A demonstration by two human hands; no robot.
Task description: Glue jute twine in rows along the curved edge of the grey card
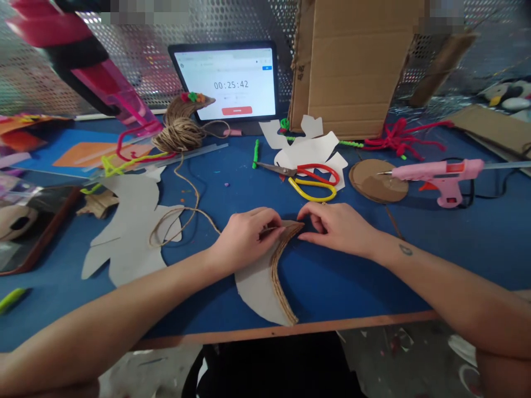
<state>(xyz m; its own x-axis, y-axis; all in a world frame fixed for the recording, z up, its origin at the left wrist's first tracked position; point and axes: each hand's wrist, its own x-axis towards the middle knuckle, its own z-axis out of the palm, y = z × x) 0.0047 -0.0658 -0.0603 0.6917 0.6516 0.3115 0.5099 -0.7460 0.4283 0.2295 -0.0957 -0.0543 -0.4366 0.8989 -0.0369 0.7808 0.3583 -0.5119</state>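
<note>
A grey cardboard crescent [259,287] lies near the table's front edge, rows of brown twine [276,273] along its inner curve. My left hand [244,237] rests over its upper part, thumb and fingers pinched together on the loose twine. That strand runs left from the hand in loops to a twine ball [179,131]. At the crescent's pointed tip is my right hand [338,228], thumb and forefinger curved but apart on either side of it. Whether they touch the tip I cannot tell.
Scissors [313,179] lie on white paper cutouts beyond my hands. A pink glue gun [443,176] stands at right by cardboard discs [369,185]. At left are a grey cardboard cutout [135,226] and a tray [41,235]. A tablet [228,77] and cardboard box [352,66] stand behind.
</note>
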